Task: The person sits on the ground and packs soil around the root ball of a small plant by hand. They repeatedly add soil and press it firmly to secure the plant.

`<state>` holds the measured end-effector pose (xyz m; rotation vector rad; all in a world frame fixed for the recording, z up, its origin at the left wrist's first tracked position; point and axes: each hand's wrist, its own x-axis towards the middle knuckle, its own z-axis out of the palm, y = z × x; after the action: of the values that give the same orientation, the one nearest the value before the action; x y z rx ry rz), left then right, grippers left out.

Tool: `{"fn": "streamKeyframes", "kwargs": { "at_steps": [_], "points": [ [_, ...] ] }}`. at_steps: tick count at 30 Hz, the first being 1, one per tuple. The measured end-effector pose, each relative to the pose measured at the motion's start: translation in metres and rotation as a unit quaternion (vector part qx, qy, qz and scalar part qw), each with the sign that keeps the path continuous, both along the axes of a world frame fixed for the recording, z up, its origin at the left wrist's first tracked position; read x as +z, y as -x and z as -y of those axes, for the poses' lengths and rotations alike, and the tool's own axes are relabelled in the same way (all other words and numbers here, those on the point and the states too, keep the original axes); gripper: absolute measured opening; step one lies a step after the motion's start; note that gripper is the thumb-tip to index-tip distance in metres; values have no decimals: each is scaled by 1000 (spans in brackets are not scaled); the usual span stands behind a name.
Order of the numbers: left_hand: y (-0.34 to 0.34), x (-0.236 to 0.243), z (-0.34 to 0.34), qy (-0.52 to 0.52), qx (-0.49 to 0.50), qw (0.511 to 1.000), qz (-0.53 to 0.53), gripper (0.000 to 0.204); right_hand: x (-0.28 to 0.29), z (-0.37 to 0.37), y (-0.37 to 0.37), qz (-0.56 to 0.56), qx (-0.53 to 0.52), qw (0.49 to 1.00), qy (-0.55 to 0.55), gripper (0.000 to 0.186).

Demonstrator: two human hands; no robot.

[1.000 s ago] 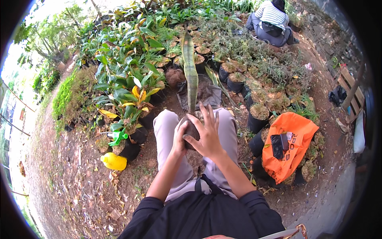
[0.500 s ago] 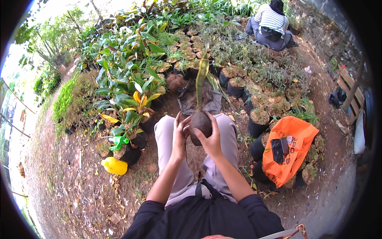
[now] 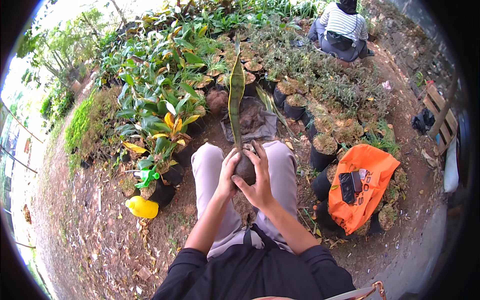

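A round dark-brown root ball (image 3: 244,170) is cupped between my two hands, over my knees. From its top a tall snake plant leaf (image 3: 236,95) with yellow edges points away from me, nearly straight. My left hand (image 3: 227,174) presses against the ball's left side, fingers curled round it. On the right, my right hand (image 3: 261,181) wraps the ball, its thumb across the near face. Beyond my hands a grey plastic sheet (image 3: 267,125) lies on the ground with loose brown fibre (image 3: 251,120) on it.
At left a yellow spray bottle (image 3: 142,206) with a green head rests by potted leafy plants (image 3: 162,130). To the right, an orange bag (image 3: 372,165) bearing a phone (image 3: 347,188) covers several pots. A person (image 3: 342,30) crouches at the far right, near a wooden pallet (image 3: 442,112).
The root ball and both hands have shifted slightly left and nearer to me. The leaf has swung left and turned its broad face toward me.
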<state>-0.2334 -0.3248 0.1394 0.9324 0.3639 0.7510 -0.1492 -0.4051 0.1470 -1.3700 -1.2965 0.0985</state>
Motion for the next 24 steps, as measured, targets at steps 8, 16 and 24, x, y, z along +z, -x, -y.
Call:
{"fn": "streamKeyframes", "kwargs": {
  "at_steps": [8, 16, 24],
  "points": [
    [7, -33, -5, 1, 12, 1000, -21, 45, 11, 3, -4, 91, 5, 994, 65, 68],
    [3, 4, 2, 86, 92, 989, -78, 66, 5, -6, -18, -127, 76, 987, 62, 70],
    [0, 3, -9, -4, 79, 992, -101, 65, -6, -13, -25, -322, 84, 943, 6, 70]
  ]
}}
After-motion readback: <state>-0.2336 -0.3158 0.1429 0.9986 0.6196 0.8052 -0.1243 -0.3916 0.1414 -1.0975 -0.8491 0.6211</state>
